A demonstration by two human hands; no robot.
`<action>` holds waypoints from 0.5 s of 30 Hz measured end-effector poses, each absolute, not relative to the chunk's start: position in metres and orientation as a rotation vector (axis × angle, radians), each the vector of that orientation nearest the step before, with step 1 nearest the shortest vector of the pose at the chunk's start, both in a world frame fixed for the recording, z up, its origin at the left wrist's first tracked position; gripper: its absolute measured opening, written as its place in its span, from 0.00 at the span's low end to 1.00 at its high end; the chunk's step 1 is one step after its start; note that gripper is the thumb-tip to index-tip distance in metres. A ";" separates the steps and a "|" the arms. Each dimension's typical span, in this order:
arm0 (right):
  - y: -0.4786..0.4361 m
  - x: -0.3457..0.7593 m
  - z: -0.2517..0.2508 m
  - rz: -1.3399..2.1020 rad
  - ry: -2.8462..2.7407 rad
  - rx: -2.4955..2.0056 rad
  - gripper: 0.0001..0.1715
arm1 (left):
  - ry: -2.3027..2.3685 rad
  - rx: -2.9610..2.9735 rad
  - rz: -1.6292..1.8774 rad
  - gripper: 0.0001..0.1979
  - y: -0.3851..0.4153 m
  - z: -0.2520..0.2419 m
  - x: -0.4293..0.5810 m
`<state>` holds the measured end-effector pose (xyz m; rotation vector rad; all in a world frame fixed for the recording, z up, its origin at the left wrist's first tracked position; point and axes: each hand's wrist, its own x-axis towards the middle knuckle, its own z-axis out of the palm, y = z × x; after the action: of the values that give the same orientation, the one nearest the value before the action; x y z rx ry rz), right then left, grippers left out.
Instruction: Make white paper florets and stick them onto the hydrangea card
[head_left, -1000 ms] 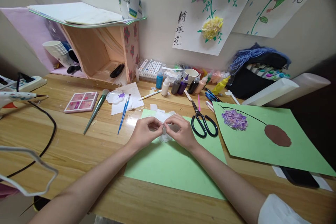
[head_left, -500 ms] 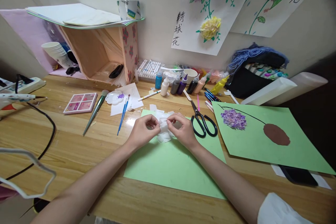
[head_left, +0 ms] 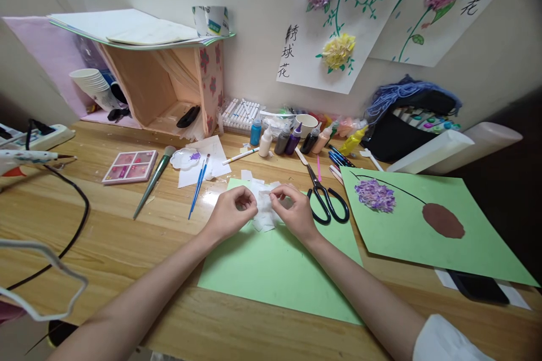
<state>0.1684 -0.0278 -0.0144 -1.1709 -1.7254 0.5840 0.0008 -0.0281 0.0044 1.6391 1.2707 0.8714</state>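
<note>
My left hand [head_left: 231, 213] and my right hand [head_left: 293, 210] meet over a small pile of white paper pieces [head_left: 265, 210] at the far end of a green sheet [head_left: 275, 265] on the wooden table. Both hands are curled with fingertips pinched. The right thumb and forefinger pinch a small white paper piece. The left fingertips are closed beside it, and I cannot make out what they hold. Black scissors [head_left: 324, 198] lie just right of my right hand.
A second green sheet with a purple paper flower [head_left: 375, 194] and a brown oval lies at right. Paint bottles [head_left: 288, 138], brushes [head_left: 199, 180], a pink palette [head_left: 130, 165], a glue gun [head_left: 25, 157] with its black cable, and a phone [head_left: 478, 286] surround the work area.
My hands have drifted slightly apart and the right fingers have lifted a white piece from the pile. The view has shifted a little.
</note>
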 end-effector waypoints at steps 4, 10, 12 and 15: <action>-0.029 0.167 -0.012 0.492 -1.806 -1.121 0.06 | 1.315 1.762 0.842 0.09 -0.032 0.007 0.002; -0.032 0.166 -0.013 0.437 -1.924 -1.010 0.04 | 1.392 1.906 0.818 0.10 -0.035 0.007 0.002; -0.033 0.166 -0.013 0.415 -1.923 -1.026 0.05 | 1.405 1.906 0.806 0.09 -0.034 0.007 0.002; -0.033 0.166 -0.013 0.394 -1.920 -1.032 0.04 | 1.425 1.903 0.797 0.07 -0.033 0.006 0.002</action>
<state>0.1656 -0.0329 -0.0134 -1.0317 -1.9203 0.3942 0.0024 -0.0335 0.0064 1.9028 1.4248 0.7967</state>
